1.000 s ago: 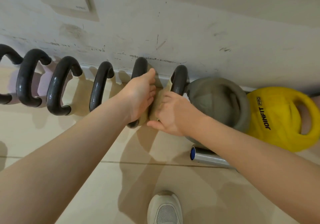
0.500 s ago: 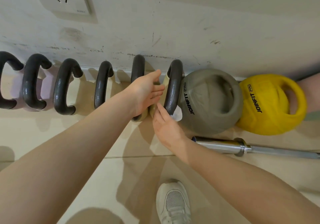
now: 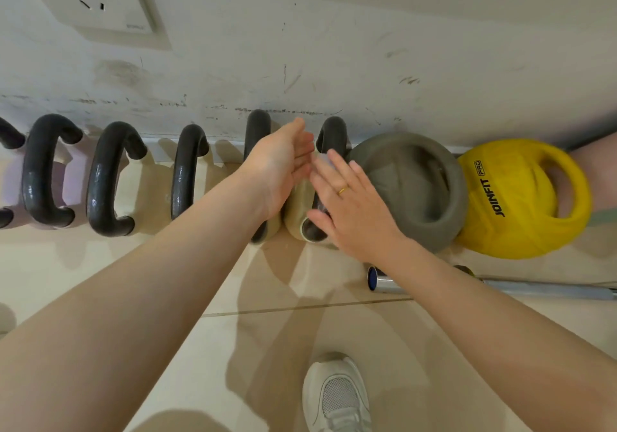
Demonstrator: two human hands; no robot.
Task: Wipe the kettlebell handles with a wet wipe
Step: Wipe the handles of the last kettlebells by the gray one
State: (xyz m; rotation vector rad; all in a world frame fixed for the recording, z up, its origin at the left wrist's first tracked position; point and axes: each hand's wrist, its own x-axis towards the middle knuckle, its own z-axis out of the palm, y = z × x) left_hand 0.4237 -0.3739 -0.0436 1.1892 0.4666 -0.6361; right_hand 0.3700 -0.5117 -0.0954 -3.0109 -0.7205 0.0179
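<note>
**Kettlebell handles: right hand lifts off the last black one**

Kettlebell handles [image 3: 182,171] stand in a row against the wall. Half a second ago the right hand [image 3: 354,204] pinched the wet wipe [image 3: 325,161] on the rightmost black handle [image 3: 332,134]; now its fingers are spread flat, the wipe barely visible beneath. Left hand [image 3: 280,167] hovers, fingers straight and apart. Probably repositioning. The yellow weight [image 3: 521,198] reads "JOINFIT PRO".

Left hand [image 3: 280,167] open above kettlebell row, right hand [image 3: 354,204] flat with fingers straight on rightmost black handle [image 3: 330,134], grey kettlebell [image 3: 417,191] and yellow kettlebell [image 3: 521,204] beside.
</note>
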